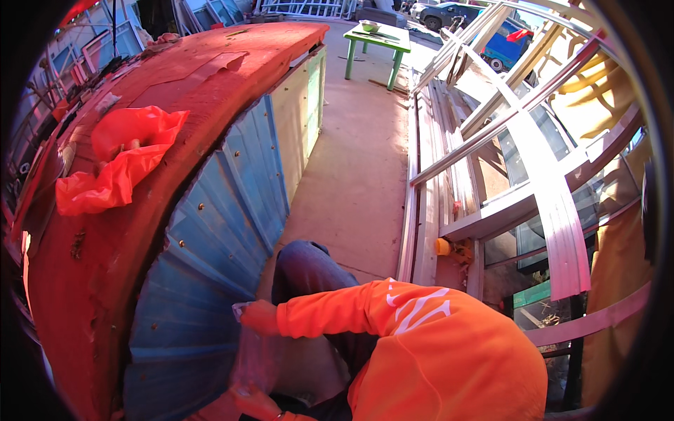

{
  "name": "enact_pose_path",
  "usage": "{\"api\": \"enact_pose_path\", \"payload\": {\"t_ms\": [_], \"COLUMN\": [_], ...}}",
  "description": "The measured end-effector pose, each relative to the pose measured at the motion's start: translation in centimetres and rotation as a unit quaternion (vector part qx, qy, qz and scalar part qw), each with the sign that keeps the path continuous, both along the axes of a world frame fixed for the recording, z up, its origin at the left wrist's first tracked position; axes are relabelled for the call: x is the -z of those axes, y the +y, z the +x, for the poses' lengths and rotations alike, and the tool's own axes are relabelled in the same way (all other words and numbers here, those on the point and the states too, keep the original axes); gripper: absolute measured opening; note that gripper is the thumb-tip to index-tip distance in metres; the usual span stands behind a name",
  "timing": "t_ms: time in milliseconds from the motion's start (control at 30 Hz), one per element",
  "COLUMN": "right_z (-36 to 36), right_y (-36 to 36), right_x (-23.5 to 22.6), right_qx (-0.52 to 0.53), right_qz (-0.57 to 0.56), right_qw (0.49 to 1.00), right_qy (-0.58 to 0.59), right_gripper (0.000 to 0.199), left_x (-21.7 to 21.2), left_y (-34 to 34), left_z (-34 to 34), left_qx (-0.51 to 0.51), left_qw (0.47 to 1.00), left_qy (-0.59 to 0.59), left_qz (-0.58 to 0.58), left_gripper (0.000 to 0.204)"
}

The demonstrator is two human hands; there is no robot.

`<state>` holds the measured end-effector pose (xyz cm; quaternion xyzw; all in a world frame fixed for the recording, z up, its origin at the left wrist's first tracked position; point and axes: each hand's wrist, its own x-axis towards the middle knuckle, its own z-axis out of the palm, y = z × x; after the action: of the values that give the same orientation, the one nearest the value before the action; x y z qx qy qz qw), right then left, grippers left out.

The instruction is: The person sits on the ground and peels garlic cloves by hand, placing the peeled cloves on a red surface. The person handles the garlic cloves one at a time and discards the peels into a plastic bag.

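My right hand [260, 317] is closed on the top of a thin, see-through plastic bag [256, 358], whose crumpled end pokes out past the fingers. The bag hangs down beside a blue ribbed metal panel [210, 231]. Lower down, close to the bottom edge, my left hand [254, 402] pinches the bag's other end; part of that hand is cut off by the picture's edge. Anything inside the bag is too blurred to make out. My bent knee in jeans [303, 270] rises just beyond the right hand.
A long red-topped structure [210, 77] runs along the left, with a crumpled red plastic bag [126, 161] on it. Metal and glass window frames [491, 140] lean on the right. Down the concrete path [351, 168] stands a green table [382, 38] with a bowl [370, 27].
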<state>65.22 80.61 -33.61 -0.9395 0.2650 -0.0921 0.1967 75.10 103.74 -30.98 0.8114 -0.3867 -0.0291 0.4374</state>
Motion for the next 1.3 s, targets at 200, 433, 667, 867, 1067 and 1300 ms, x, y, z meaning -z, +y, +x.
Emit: {"api": "enact_pose_path", "payload": {"t_ms": [200,433,667,867,1067,1300], "right_z": [1.0,-1.6,-2.5,-2.6,1.1,4.9], "right_y": [0.2,0.2,-0.9,-4.6,-21.1,-26.2], "right_x": [3.8,-2.9,-12.0,-27.9,-36.7,-40.0], "right_qx": [-0.04,-0.075,-0.146,-0.082,0.011,-0.132], "right_qz": [-0.072,0.018,0.021,-0.023,-0.355,-0.049], "right_qw": [0.996,0.997,0.985,0.928,0.837,0.971], "right_qy": [0.037,0.001,-0.093,-0.362,-0.417,-0.192], "right_gripper": [0.03,0.046,0.043,0.021,0.022,0.04], "left_x": [1.8,0.2,1.3,3.0,3.3,2.6], "left_y": [1.8,-0.5,0.5,1.1,0.7,0.6], "left_z": [2.6,0.2,0.4,0.7,0.7,0.6], "left_qx": [-0.051,-0.063,-0.048,-0.075,-0.073,-0.069], "left_qw": [0.992,0.997,0.994,0.995,0.995,0.994], "left_qy": [-0.059,0.046,0.096,0.058,0.067,0.085], "left_qz": [0.101,-0.009,0.025,0.007,0.009,0.025], "left_gripper": [0.022,0.008,0.019,0.025,0.028,0.028]}}
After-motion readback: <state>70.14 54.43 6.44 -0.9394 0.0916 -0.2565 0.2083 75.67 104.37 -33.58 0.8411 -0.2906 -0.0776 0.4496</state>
